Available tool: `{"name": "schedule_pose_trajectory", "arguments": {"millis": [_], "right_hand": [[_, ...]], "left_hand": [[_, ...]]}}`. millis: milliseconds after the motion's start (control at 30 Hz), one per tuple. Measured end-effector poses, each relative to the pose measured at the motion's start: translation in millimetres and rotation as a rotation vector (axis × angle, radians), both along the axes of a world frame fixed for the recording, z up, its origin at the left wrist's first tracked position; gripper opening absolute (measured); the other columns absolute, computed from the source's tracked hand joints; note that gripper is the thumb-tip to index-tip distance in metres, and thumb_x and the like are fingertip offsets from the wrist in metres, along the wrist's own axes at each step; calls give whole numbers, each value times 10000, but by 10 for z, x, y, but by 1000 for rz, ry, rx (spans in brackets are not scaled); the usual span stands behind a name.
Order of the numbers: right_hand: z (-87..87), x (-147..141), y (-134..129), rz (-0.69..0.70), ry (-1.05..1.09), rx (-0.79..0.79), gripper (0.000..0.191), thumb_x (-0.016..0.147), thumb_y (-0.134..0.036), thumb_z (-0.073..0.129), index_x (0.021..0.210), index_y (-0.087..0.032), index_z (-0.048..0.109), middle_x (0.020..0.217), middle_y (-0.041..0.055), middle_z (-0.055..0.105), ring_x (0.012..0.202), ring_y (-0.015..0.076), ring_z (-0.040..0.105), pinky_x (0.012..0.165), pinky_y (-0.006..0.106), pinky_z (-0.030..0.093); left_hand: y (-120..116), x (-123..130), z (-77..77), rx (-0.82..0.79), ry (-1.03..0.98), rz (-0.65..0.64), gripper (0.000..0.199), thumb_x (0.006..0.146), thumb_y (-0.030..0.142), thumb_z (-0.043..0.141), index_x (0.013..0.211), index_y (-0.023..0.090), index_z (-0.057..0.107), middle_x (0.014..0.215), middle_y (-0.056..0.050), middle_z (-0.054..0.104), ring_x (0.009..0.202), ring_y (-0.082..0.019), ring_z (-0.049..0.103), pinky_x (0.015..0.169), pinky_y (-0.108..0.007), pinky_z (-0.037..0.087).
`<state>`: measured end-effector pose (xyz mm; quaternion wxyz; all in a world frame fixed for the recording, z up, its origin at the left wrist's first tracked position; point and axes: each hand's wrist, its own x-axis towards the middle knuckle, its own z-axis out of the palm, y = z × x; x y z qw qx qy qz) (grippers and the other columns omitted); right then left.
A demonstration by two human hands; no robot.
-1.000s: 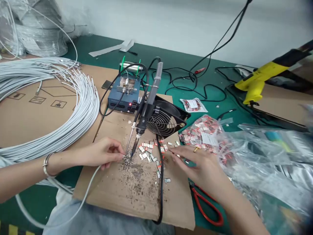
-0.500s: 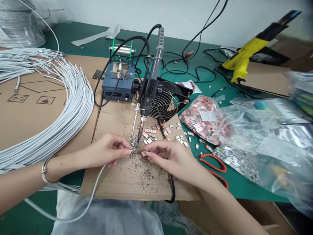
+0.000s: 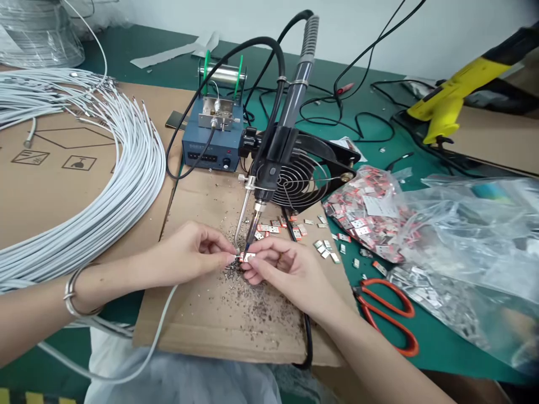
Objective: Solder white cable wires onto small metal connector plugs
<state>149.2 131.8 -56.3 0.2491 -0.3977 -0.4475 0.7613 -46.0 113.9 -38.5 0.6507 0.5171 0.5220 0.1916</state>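
Pinched in my left hand (image 3: 197, 252) is the end of a grey-white cable (image 3: 162, 322), which loops down across my lap. Between the thumb and fingers of my right hand (image 3: 284, 266) is a small red-and-white USB connector (image 3: 249, 257). The cable end and the connector meet, or nearly so, right below the tip of a soldering iron (image 3: 254, 224) fixed in a stand. Whether the tip touches them I cannot tell. Beside the iron a thin metal solder feed tube (image 3: 243, 210) points down at the same spot.
A blue soldering station (image 3: 208, 148) with a solder spool (image 3: 223, 74) stands behind, near a black fan (image 3: 301, 177). Bundled cables (image 3: 138, 168) lie left. Loose connectors (image 3: 324, 247), bagged connectors (image 3: 366, 207), orange-handled scissors (image 3: 389, 314) and a yellow hot-air gun (image 3: 458, 84) are right.
My right hand has brought the connector left and up against or close to the cable end, under the iron tip. The camera view has shifted slightly, showing more of the scissors.
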Motion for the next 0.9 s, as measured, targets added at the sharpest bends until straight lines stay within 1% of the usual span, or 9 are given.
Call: {"name": "schedule_pose_trajectory", "arguments": {"millis": [100, 267, 467, 667, 900], "right_hand": [[7, 9, 1, -3, 17, -9, 197, 745, -230, 692, 845, -95, 590, 706, 39, 652, 584, 72, 621, 575, 123, 541], [-8, 5, 7, -7, 19, -27, 210, 727, -231, 707, 842, -92, 600, 715, 53, 657, 587, 78, 624, 561, 121, 537], [4, -14, 11, -28, 16, -19, 226, 699, -229, 724, 834, -93, 606, 699, 58, 655, 568, 87, 621, 539, 124, 532], [11, -10, 7, -20, -7, 0, 211, 719, -241, 709, 826, -97, 597, 697, 54, 654, 565, 81, 617, 538, 120, 530], [14, 3, 6, -17, -3, 23, 192, 745, -231, 692, 843, -100, 591, 720, 53, 659, 582, 83, 622, 535, 121, 532]], "left_hand": [[9, 6, 31, 6, 20, -34, 194, 797, 262, 579, 840, 76, 612, 475, 61, 413, 401, -25, 365, 364, -131, 244], [5, 17, 50, -10, 12, -38, 196, 809, 262, 566, 848, 76, 614, 509, 55, 439, 409, -13, 366, 368, -115, 254], [9, 15, 65, -55, 27, -18, 194, 803, 256, 577, 852, 72, 611, 519, 49, 451, 396, -11, 383, 360, -107, 272], [4, 31, 90, -85, 14, 7, 171, 796, 248, 584, 836, 82, 597, 534, 48, 461, 383, -10, 386, 338, -108, 261], [8, 24, 106, -102, -6, 25, 159, 801, 236, 578, 834, 83, 604, 506, 54, 442, 379, -7, 377, 330, -93, 264]]}}
